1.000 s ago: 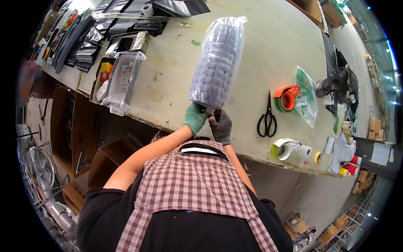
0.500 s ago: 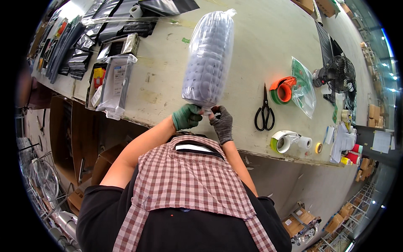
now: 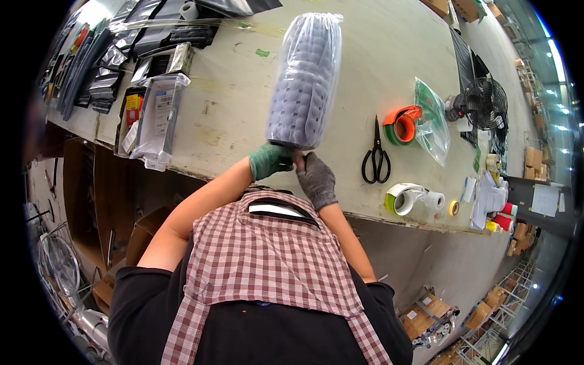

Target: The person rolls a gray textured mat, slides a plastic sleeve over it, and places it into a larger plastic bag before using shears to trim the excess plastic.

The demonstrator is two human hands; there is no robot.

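A long grey dimpled foam roll in a clear plastic bag (image 3: 304, 85) lies lengthwise on the table, its near end by my hands. My left hand (image 3: 271, 162), in a green glove, is closed at the near end of the bag. Beside it on the right, my right hand (image 3: 316, 178), in a grey glove with bare fingertips, is closed there too, its fingers pressed together at the gathered plastic. The fingertips of both hands are partly hidden by the gloves and the bag's end. At the far end the plastic bunches up.
Black scissors (image 3: 376, 158) lie right of my hands, near an orange tape dispenser (image 3: 403, 124), a white-and-green tape roll (image 3: 402, 199) and a clear bag (image 3: 431, 125). A fan (image 3: 485, 103) stands farther right. To the left are a grey plastic bin (image 3: 160, 118) and black bags (image 3: 105, 89).
The bagged foam roll stands slightly more upright in view, its near end now closer over my left hand. My right hand has turned and moved a little nearer to me.
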